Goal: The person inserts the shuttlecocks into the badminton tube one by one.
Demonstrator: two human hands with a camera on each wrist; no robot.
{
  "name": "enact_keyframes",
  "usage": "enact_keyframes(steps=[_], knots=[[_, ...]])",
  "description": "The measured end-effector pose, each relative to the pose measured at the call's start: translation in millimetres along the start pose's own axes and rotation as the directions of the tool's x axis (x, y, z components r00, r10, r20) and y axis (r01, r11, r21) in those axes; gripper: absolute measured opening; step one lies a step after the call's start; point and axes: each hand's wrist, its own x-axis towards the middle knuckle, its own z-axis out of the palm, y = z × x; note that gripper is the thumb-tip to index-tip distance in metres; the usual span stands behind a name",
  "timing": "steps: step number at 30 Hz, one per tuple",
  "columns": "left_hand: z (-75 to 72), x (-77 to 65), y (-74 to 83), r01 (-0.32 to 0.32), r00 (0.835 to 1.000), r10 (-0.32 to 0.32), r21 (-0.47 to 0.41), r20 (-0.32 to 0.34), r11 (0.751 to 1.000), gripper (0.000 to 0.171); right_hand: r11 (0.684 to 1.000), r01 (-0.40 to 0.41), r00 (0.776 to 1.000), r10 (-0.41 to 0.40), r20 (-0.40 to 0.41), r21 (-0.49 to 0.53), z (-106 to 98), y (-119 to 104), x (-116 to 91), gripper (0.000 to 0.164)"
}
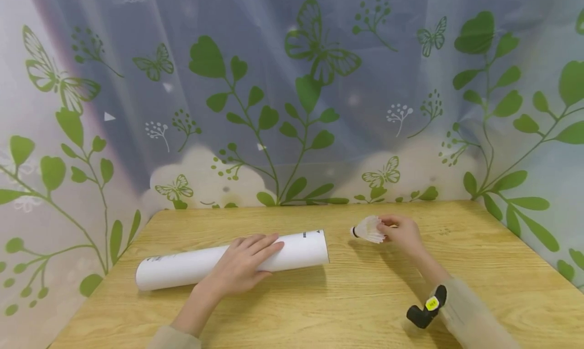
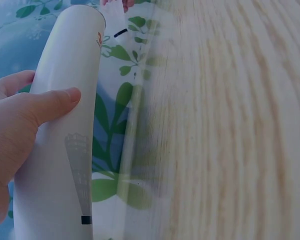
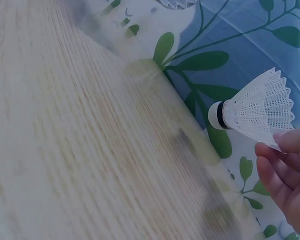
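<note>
My left hand [image 1: 244, 263] grips a white cylindrical tube [image 1: 191, 265] from above, with the thumb along its near side. The tube lies slanted in the head view, its right end a little higher than its left. In the left wrist view the tube [image 2: 65, 65] bears a grey printed shuttlecock picture. Off the tube's right end, my right hand [image 1: 403, 235] pinches a white shuttlecock [image 1: 368, 230] by its skirt edge. Its cork, banded in black, points left toward the tube. The right wrist view shows the shuttlecock's [image 3: 262, 107] mesh skirt between thumb and fingers.
Beneath both hands is a wooden table [image 1: 356, 308]. A curtain [image 1: 274, 111] printed with leaves and butterflies hangs along the table's far side. A black strap with a small device [image 1: 426, 308] sits on the right wrist.
</note>
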Motion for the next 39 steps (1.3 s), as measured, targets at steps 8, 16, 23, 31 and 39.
enact_keyframes(steps=[8,16,23,31,39], knots=[[0.0,0.0,0.7,0.001,1.0,-0.001,0.0,-0.005,1.0,0.074,0.998,0.005,1.0,-0.004,-0.014,0.07,-2.7,-13.5,-15.3,0.029],[-0.7,-1.1,0.2,0.004,1.0,-0.004,-0.002,0.003,1.0,0.075,0.991,0.011,0.998,-0.018,0.056,0.135,5.7,-29.0,-32.7,0.027],[-1.5,0.1,-1.1,-0.001,1.0,0.001,-0.004,-0.014,1.0,0.075,0.979,0.016,0.995,-0.036,0.094,0.204,19.6,-42.4,-38.7,0.024],[-1.3,2.4,-0.6,-0.013,1.0,0.013,-0.004,-0.018,1.0,0.075,0.96,-0.009,0.992,-0.026,0.121,0.28,43.1,-45.3,-37.6,0.021],[-0.8,2.9,1.7,-0.018,1.0,0.018,-0.009,-0.023,1.0,0.076,0.939,-0.035,0.991,-0.011,0.133,0.341,60.9,-51.8,-40.2,0.016]])
